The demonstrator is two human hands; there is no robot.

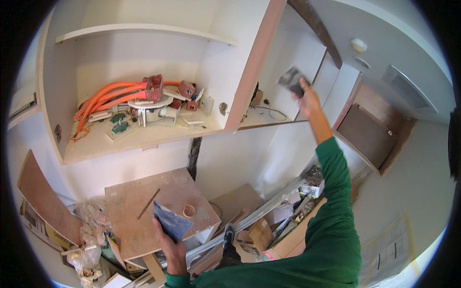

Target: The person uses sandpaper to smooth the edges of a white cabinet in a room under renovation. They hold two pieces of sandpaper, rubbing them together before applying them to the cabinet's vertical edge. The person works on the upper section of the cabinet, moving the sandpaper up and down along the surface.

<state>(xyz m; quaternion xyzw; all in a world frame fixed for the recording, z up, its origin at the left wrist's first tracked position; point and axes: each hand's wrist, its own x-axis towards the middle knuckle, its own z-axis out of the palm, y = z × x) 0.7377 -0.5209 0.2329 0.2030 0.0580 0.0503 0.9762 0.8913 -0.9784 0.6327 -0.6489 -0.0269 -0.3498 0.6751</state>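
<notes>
My right hand is raised toward the right-hand cabinet, with its fingers closed on a flat grey rectangular plate that looks like a putty blade. The plate is smeared and slightly blurred, close to the cabinet's white inner wall; whether they touch I cannot tell. Low in front of me, my left hand grips a larger dark blue-grey rectangular plate, tilted, its face streaked with pale residue. Beyond that plate stands a brown wooden box with a thin stick and a small round ring on top.
An open white cabinet holds orange conduit, red electrical boxes and loose fittings. Below lie a cardboard box, long boards and plastic bags. A curved board leans at left. An open brown wall box hangs at right.
</notes>
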